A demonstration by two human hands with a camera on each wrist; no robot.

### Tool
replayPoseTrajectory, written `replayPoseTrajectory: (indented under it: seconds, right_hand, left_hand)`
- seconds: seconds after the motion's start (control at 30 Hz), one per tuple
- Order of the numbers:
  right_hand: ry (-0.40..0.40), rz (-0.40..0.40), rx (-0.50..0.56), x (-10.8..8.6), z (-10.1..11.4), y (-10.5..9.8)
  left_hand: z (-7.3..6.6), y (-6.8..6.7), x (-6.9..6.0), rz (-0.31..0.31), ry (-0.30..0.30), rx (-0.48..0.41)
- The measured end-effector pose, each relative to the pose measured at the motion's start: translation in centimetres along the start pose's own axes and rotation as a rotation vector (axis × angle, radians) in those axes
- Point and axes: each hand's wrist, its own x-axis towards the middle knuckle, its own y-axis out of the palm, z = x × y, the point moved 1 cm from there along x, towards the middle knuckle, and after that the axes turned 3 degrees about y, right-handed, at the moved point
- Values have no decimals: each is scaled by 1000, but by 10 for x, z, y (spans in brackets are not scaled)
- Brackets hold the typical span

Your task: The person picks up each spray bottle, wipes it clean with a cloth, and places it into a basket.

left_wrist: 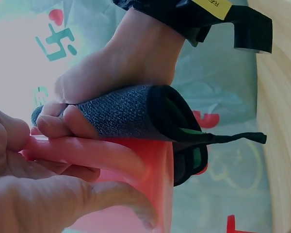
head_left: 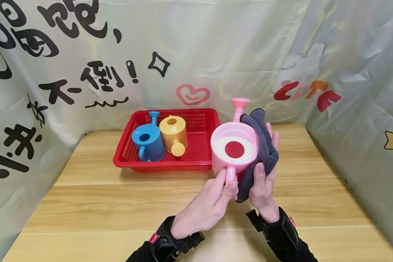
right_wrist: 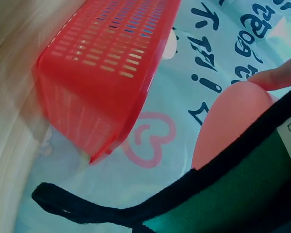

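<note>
My left hand (head_left: 211,200) grips the handle of a pink watering can (head_left: 216,154), which is held up above the table with its open top towards the head camera. Its spout points away, to the back. A folded dark grey cloth (head_left: 266,154) with black edging lies against the can's right side, held there by my right hand (head_left: 263,185). In the left wrist view, the cloth (left_wrist: 119,111) touches the can close to the handle (left_wrist: 87,151). The right wrist view shows the cloth's green inner side (right_wrist: 233,194) and a black hanging loop (right_wrist: 77,206).
Behind and to the left stands a red perforated basket (head_left: 170,166). Inside it are a blue watering can (head_left: 154,149) and a yellow watering can (head_left: 178,133), side by side. A printed curtain (head_left: 249,47) hangs behind the wooden table (head_left: 101,211) and along its sides.
</note>
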Motion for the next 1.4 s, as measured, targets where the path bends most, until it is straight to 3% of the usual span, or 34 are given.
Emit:
replayPoseTrajectory:
  seconds: [0.13, 0.4, 0.67, 0.77, 0.87, 1.0, 1.13, 1.27, 1.4]
  right_hand:
    - [-37, 11, -24, 0, -1, 1]
    - [-279, 15, -287, -1, -5, 8]
    - [-355, 35, -420, -4, -9, 9]
    - [-357, 54, -415, -4, -10, 6]
    - [-317, 97, -337, -2, -11, 2]
    - [-182, 167, -199, 1, -10, -3]
    - [-75, 203, -150, 0, -8, -6]
    - [-88, 191, -184, -2, -7, -5]
    - [-157, 160, -256, -4, -6, -2]
  left_hand:
    - [0, 0, 0, -6, 8, -9]
    - [1, -1, 1, -63, 59, -155]
    - [-1, -9, 0, -69, 38, -253]
    - [-5, -13, -1, -63, 16, -297]
    - [-11, -19, -2, -56, -14, -338]
    - [-17, -27, -5, -51, -38, -348]
    - [-19, -31, -6, -44, -32, -347]
    - [-17, -29, -6, -47, -32, -338]
    - [-14, -23, -5, -50, -23, -307]
